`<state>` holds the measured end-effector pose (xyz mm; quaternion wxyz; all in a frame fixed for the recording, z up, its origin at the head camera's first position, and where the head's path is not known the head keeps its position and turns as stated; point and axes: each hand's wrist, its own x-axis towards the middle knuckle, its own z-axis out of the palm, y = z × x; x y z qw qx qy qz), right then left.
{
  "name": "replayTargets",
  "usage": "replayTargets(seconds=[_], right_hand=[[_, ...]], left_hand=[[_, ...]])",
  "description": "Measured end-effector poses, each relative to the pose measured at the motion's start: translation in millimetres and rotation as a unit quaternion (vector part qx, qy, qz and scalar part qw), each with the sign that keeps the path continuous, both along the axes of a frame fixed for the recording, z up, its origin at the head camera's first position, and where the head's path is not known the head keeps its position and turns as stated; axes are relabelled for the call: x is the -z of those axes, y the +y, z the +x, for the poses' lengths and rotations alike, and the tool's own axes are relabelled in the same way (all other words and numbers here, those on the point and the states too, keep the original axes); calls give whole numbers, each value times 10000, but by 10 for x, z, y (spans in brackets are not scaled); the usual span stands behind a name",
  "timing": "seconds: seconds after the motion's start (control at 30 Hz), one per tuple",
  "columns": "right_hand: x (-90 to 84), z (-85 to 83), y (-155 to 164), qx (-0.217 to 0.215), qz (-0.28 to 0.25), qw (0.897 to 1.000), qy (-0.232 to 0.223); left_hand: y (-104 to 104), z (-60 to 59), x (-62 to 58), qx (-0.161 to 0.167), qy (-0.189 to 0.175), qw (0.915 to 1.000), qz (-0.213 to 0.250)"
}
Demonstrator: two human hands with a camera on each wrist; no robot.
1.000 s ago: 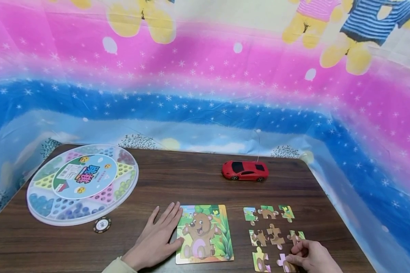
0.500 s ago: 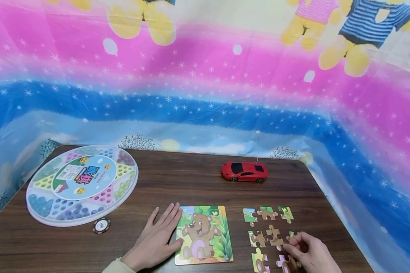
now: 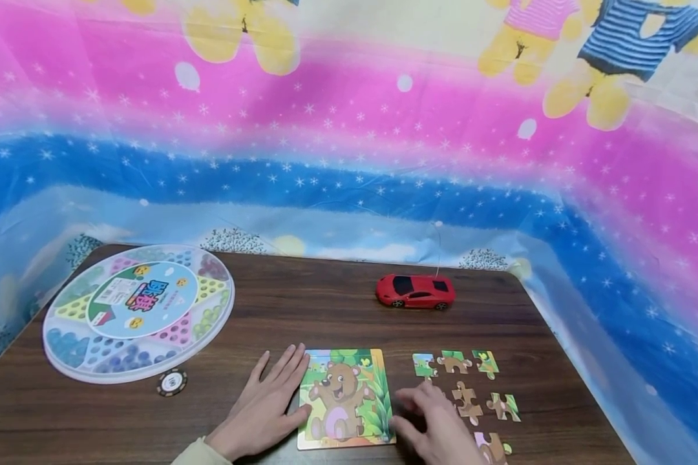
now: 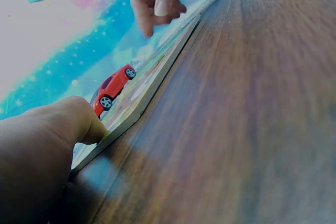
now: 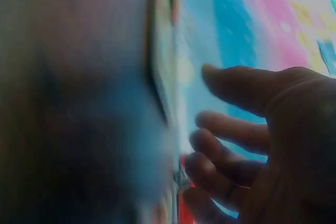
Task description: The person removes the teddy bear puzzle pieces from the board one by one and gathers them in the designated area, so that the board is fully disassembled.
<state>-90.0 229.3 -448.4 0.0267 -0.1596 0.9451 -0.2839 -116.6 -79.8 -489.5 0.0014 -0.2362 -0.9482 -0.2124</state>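
A square bear puzzle board [image 3: 340,400] lies at the table's front with the picture filled in, a few seams showing. My left hand [image 3: 267,407] rests against its left side, fingers spread straight; in the left wrist view the thumb [image 4: 86,124] presses on the board's edge. Just off the right side hovers my right hand [image 3: 436,423], thumb and fingers apart and loosely bent, nothing seen between them in the right wrist view. To its right lie loose puzzle pieces, among them a brown piece [image 3: 467,402] and a green-brown piece [image 3: 504,407]. The hand covers some pieces.
A round Chinese checkers set [image 3: 142,303] lies at the left, with a poker chip [image 3: 172,382] by its near rim. Behind the pieces stands a red toy car [image 3: 415,292] with a thin antenna. Printed cloth [image 3: 349,181] hangs around the table's back and right.
My right hand has left the pieces at the lower right and moved left to the board's right edge. The right-hand middle piece is uncovered again. The left hand keeps its place.
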Motion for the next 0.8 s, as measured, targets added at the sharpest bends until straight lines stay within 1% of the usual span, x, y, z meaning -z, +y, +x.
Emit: replayTargets(seconds=[0.07, 0.17, 0.33, 0.5, 0.73, 0.8], right_hand=[[38, 7, -84, -325, 164, 9991, 203], [83, 15, -170, -657, 410, 9963, 375], [125, 26, -230, -857, 671, 9931, 438], [156, 25, -234, -913, 620, 9925, 534], [198, 6, -262, -624, 617, 9945, 574], [207, 10, -271, -581, 581, 9942, 696]], left_hand=[[-1, -3, -2, 9, 2, 10000, 2], [-3, -7, -1, 28, -16, 10000, 10], [-3, -6, 7, 19, -22, 10000, 3], [-1, 1, 6, 12, -52, 10000, 17], [1, -2, -4, 24, -14, 10000, 44], [-2, -1, -1, 29, 11, 10000, 47]])
